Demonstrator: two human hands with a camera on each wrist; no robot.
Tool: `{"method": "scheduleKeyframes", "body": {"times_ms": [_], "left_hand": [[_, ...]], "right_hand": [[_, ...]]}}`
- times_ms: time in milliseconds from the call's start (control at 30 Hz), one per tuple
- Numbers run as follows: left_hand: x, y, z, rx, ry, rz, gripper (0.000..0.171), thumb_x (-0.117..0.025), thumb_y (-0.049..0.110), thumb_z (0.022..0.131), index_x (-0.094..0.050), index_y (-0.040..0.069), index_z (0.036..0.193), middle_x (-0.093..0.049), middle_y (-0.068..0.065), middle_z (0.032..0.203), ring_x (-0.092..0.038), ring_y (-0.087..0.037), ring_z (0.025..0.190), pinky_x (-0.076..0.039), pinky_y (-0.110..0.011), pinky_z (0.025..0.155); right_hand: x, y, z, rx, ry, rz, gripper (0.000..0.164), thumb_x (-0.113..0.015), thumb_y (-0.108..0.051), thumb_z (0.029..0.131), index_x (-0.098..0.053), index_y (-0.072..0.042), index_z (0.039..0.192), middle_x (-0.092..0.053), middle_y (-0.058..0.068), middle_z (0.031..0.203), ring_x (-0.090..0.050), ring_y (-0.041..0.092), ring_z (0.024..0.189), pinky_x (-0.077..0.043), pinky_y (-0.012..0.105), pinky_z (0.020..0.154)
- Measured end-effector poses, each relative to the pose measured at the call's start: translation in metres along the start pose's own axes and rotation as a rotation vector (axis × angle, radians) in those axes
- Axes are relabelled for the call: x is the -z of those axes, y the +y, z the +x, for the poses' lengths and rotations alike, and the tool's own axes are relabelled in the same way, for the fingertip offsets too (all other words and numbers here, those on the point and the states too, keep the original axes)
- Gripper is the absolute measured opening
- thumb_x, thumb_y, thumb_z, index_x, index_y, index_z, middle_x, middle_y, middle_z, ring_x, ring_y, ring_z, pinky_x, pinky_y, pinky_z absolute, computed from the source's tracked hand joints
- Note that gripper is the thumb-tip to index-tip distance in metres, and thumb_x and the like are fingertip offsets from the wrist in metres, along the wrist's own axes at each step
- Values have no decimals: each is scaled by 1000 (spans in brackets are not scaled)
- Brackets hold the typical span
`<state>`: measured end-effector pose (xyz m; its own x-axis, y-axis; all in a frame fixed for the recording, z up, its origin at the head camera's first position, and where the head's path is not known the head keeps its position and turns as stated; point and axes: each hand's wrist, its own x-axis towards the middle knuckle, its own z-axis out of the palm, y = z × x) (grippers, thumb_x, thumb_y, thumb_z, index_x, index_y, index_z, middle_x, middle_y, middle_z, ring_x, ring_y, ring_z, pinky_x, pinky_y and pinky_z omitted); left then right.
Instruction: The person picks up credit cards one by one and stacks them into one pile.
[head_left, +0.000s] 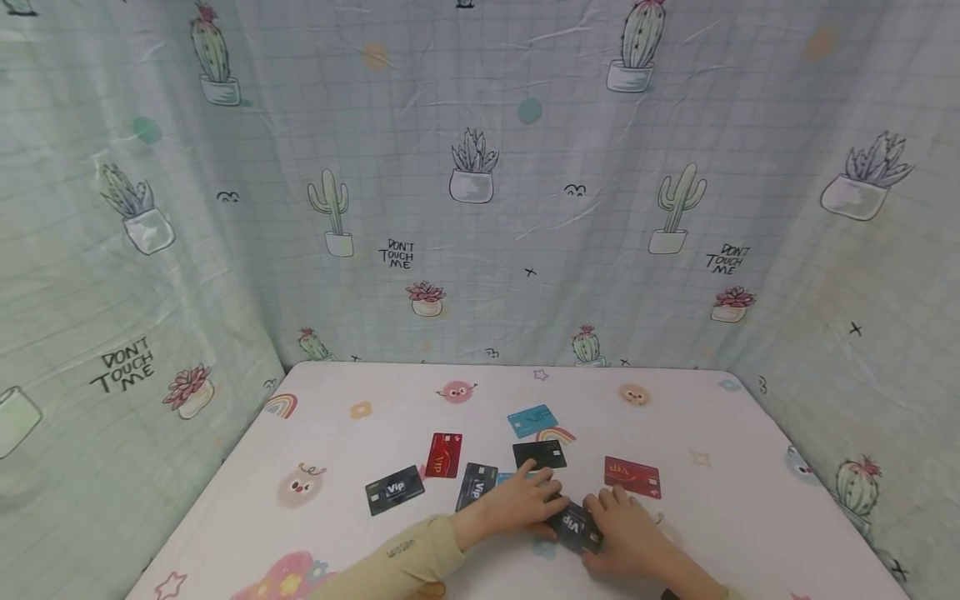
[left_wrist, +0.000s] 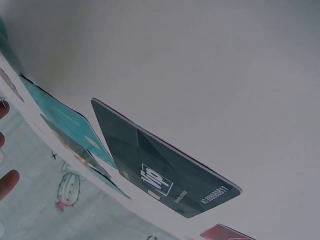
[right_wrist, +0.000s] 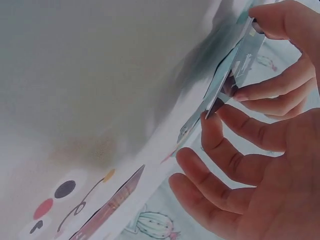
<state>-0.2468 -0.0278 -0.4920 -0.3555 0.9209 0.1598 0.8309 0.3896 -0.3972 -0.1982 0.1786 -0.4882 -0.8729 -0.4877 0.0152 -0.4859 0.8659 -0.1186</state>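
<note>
Both hands hold one black VIP card, lifted at a tilt near the front of the table. At its left end, my left hand pinches it. My right hand grips the opposite end. In the right wrist view the card appears nearly edge-on, with the left hand above and the right hand below. A blue card lies partly hidden behind the left hand. Just left of that hand is a dark VIP card, which also shows large in the left wrist view.
Beyond the hands lie a black card and a blue card. Further left are a red card and another black VIP card. A red card lies beyond the right hand. Cactus-print cloth surrounds the table.
</note>
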Motion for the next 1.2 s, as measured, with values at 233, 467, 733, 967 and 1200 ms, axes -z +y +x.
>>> {"method": "scheduleKeyframes", "body": {"times_ms": [233,467,733,967,1200], "left_hand": [[1,-1,-4,8,21,-26,49,-49,54,82,-51,26,122,-57,6,115,-48,-12,109,-39,-39,98],[2,-1,-10,17,19,-23,51,-52,54,81,-50,25,123,-56,6,115,-47,-13,112,-39,-40,98],[4,-2,-17,23,12,-19,52,-51,55,81,-51,24,123,-56,3,118,-48,-16,114,-40,-40,97],[4,-3,-23,31,19,-21,50,-50,53,83,-51,23,122,-56,3,119,-48,-16,112,-40,-40,97],[3,-4,-29,44,27,-33,49,-50,53,83,-52,23,122,-56,2,117,-48,-15,110,-40,-40,96]], "right_hand": [[1,0,2,30,25,-7,59,-69,-49,62,-52,-12,105,-46,-6,83,-36,11,79,-41,32,66],[2,2,4,47,29,-3,57,-70,-49,62,-53,-15,105,-45,-7,82,-36,11,78,-40,30,64],[5,2,7,54,44,-10,56,-70,-49,62,-55,-16,105,-44,-7,81,-41,14,80,-43,36,68],[10,-1,10,46,55,-9,53,-71,-47,62,-57,-19,105,-43,-9,80,-35,10,77,-39,32,66],[11,-2,12,59,64,-8,51,-71,-47,62,-59,-21,105,-45,-10,83,-34,8,79,-39,30,67]]}}
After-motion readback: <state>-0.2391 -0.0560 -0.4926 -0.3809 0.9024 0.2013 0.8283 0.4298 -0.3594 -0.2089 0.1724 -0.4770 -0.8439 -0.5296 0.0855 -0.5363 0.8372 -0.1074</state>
